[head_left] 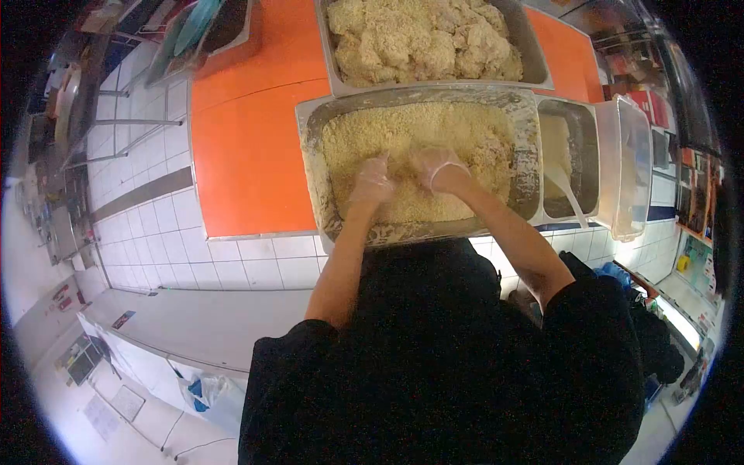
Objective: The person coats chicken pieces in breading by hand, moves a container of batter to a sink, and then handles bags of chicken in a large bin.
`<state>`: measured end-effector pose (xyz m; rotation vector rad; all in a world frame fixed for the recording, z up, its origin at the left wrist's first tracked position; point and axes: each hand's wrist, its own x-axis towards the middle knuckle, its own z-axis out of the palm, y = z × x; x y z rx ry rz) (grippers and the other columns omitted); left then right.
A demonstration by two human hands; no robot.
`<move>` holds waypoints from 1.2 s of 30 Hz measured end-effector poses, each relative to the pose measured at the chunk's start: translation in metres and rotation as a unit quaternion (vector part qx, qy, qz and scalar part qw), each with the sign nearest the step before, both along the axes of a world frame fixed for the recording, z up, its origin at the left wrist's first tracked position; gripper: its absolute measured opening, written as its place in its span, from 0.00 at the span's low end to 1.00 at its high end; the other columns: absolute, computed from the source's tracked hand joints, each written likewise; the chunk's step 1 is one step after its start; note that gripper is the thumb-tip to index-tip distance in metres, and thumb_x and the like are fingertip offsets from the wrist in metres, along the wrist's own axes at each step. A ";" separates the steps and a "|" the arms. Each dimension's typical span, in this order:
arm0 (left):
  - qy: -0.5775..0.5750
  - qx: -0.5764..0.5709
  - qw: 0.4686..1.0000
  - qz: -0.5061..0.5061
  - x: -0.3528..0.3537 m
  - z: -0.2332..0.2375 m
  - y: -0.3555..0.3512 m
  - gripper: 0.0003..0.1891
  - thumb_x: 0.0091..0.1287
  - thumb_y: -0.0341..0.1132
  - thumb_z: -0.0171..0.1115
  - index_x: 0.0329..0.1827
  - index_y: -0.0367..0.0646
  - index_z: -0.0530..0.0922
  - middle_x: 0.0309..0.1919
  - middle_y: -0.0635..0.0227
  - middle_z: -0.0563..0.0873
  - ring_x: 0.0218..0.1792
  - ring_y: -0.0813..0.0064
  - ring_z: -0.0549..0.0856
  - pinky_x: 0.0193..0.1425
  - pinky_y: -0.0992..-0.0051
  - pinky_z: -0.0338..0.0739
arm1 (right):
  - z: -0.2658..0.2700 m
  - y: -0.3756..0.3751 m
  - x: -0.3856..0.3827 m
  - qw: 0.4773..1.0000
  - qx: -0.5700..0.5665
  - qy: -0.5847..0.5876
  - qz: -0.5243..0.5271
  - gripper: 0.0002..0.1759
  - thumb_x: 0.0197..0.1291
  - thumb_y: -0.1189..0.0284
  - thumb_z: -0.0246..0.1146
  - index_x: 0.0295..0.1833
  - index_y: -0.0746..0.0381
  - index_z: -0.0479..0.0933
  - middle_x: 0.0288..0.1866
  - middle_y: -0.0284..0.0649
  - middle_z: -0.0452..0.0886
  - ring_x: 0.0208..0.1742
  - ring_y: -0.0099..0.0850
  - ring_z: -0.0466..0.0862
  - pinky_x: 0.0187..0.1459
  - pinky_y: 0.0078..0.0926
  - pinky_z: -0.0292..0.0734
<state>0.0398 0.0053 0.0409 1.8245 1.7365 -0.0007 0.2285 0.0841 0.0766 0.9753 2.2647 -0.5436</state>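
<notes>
Both my hands wear thin clear plastic gloves and are down in pale yellow breading crumbs [353, 128] that fill a metal pan [528, 174]. My left hand [373, 181] is left of the pan's middle, its fingers sunk in the crumbs. A short gap to the right, my right hand [439, 167] reaches into the same crumbs, with its fingertips blurred and covered. Whether either hand grips a piece under the crumbs is hidden. Behind this pan, a second metal pan [537, 66] holds a heap of lumpy crumb-coated pieces [418, 39].
On the right, a narrow metal container [590, 155] holds pale batter and a white-handled utensil [570, 194]. Beside it is a translucent plastic tub [632, 167]. The pans stand on an orange tabletop [248, 155]. A white chest-like unit [186, 325] stands behind me at left.
</notes>
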 end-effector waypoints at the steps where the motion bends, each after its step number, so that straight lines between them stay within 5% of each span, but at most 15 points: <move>1: 0.003 0.006 1.000 0.001 -0.001 0.003 0.002 0.40 0.60 0.43 0.65 0.76 0.38 0.62 0.61 0.45 0.78 0.64 0.47 0.74 0.69 0.56 0.70 | 0.001 0.005 0.002 1.000 0.006 0.003 0.001 0.27 0.60 0.61 0.62 0.63 0.60 0.71 0.62 0.54 0.76 0.55 0.50 0.82 0.54 0.47 0.78; 7: -0.035 0.139 0.990 -0.015 -0.020 0.068 -0.009 0.37 0.62 0.46 0.64 0.72 0.37 0.65 0.62 0.45 0.77 0.64 0.46 0.75 0.68 0.55 0.71 | 0.081 -0.017 0.005 0.951 0.125 0.232 -0.161 0.27 0.60 0.63 0.63 0.64 0.63 0.72 0.63 0.54 0.77 0.56 0.49 0.84 0.52 0.45 0.81; 10: 0.000 0.013 0.994 0.110 -0.014 0.093 -0.030 0.29 0.62 0.46 0.62 0.61 0.34 0.75 0.54 0.45 0.82 0.56 0.47 0.81 0.64 0.55 0.75 | 0.098 -0.044 0.008 0.979 0.060 0.020 -0.192 0.27 0.61 0.66 0.62 0.64 0.65 0.73 0.63 0.55 0.76 0.57 0.45 0.84 0.53 0.43 0.82; 12: 0.087 -0.159 0.983 -0.016 -0.011 0.058 -0.044 0.23 0.62 0.46 0.60 0.48 0.32 0.81 0.44 0.46 0.86 0.48 0.49 0.86 0.57 0.56 0.79 | 0.043 -0.067 0.019 0.989 0.039 -0.097 -0.102 0.30 0.61 0.58 0.66 0.64 0.64 0.74 0.62 0.54 0.78 0.61 0.44 0.82 0.58 0.44 0.78; 16: 0.071 -0.151 0.976 -0.143 0.004 0.021 -0.045 0.22 0.62 0.47 0.58 0.40 0.32 0.83 0.39 0.47 0.88 0.45 0.51 0.87 0.51 0.57 0.82 | 0.029 -0.052 0.013 0.981 -0.137 -0.098 -0.096 0.29 0.62 0.59 0.65 0.64 0.64 0.74 0.62 0.55 0.79 0.61 0.43 0.82 0.59 0.42 0.77; 19: -0.049 -0.083 0.984 -0.153 0.003 0.012 -0.034 0.20 0.62 0.43 0.61 0.44 0.32 0.83 0.41 0.46 0.87 0.45 0.50 0.87 0.49 0.58 0.82 | -0.026 -0.041 0.024 0.958 -0.174 0.216 -0.075 0.25 0.63 0.63 0.62 0.64 0.61 0.75 0.63 0.53 0.79 0.61 0.45 0.81 0.62 0.41 0.75; 21: -0.179 0.172 0.936 0.247 0.011 0.012 -0.029 0.20 0.59 0.40 0.67 0.49 0.34 0.81 0.39 0.47 0.87 0.43 0.48 0.86 0.50 0.57 0.81 | -0.055 -0.027 0.020 0.853 -0.191 0.406 -0.268 0.25 0.63 0.65 0.62 0.66 0.60 0.75 0.67 0.50 0.77 0.65 0.43 0.79 0.62 0.38 0.76; 22: -0.180 0.174 0.936 0.247 0.011 0.013 -0.024 0.20 0.59 0.40 0.67 0.49 0.34 0.81 0.39 0.47 0.87 0.43 0.48 0.86 0.50 0.57 0.81 | -0.044 -0.015 0.012 0.853 -0.190 0.405 -0.267 0.25 0.63 0.65 0.62 0.66 0.60 0.75 0.67 0.50 0.77 0.65 0.43 0.79 0.62 0.38 0.76; 24: -0.007 0.106 0.965 0.239 0.006 0.018 -0.007 0.22 0.54 0.38 0.69 0.49 0.35 0.79 0.37 0.47 0.86 0.38 0.43 0.85 0.47 0.56 0.81 | 0.001 0.006 -0.015 0.919 0.222 0.323 -0.053 0.30 0.65 0.63 0.61 0.71 0.59 0.69 0.68 0.51 0.75 0.67 0.46 0.77 0.63 0.41 0.75; 28: 0.038 0.133 0.987 0.087 -0.005 -0.010 0.000 0.27 0.55 0.41 0.71 0.53 0.32 0.76 0.42 0.44 0.85 0.40 0.44 0.85 0.46 0.57 0.81 | 0.050 0.017 -0.038 0.962 0.198 0.169 0.085 0.32 0.66 0.61 0.60 0.74 0.58 0.65 0.70 0.52 0.73 0.69 0.48 0.74 0.67 0.39 0.71; 30: -0.092 -0.013 0.981 0.168 -0.007 0.032 0.009 0.27 0.59 0.41 0.70 0.55 0.30 0.76 0.46 0.43 0.84 0.45 0.45 0.85 0.51 0.58 0.80 | 0.077 0.028 -0.041 0.991 -0.117 0.059 0.007 0.32 0.67 0.61 0.60 0.74 0.57 0.65 0.70 0.52 0.72 0.71 0.50 0.72 0.68 0.40 0.70; 31: -0.092 -0.009 0.982 0.164 -0.004 0.050 0.009 0.27 0.59 0.41 0.70 0.55 0.30 0.76 0.46 0.43 0.84 0.45 0.45 0.85 0.51 0.58 0.80 | 0.066 0.027 -0.035 0.992 -0.113 0.061 0.004 0.32 0.67 0.61 0.60 0.74 0.57 0.65 0.70 0.52 0.72 0.71 0.50 0.72 0.68 0.40 0.70; 33: -0.425 -0.083 0.811 0.394 0.004 0.074 0.003 0.21 0.65 0.40 0.65 0.53 0.30 0.78 0.45 0.42 0.85 0.47 0.47 0.85 0.51 0.60 0.80 | 0.010 0.021 -0.015 0.950 -0.145 0.218 -0.171 0.29 0.66 0.62 0.61 0.71 0.56 0.69 0.68 0.53 0.75 0.65 0.52 0.77 0.62 0.43 0.74; 34: -0.426 -0.082 0.809 0.396 0.005 0.056 0.002 0.21 0.65 0.40 0.65 0.53 0.30 0.78 0.45 0.42 0.85 0.47 0.47 0.85 0.51 0.60 0.80 | -0.016 0.016 -0.005 0.950 -0.146 0.217 -0.169 0.29 0.66 0.62 0.61 0.71 0.56 0.69 0.68 0.53 0.75 0.65 0.52 0.77 0.62 0.43 0.74; 36: -0.046 0.294 0.952 0.073 0.006 0.001 -0.006 0.18 0.73 0.40 0.55 0.52 0.33 0.80 0.45 0.40 0.85 0.48 0.46 0.85 0.49 0.58 0.79 | -0.042 -0.001 0.004 0.905 -0.008 0.422 -0.050 0.23 0.64 0.59 0.63 0.58 0.63 0.78 0.52 0.55 0.82 0.52 0.53 0.81 0.57 0.42 0.76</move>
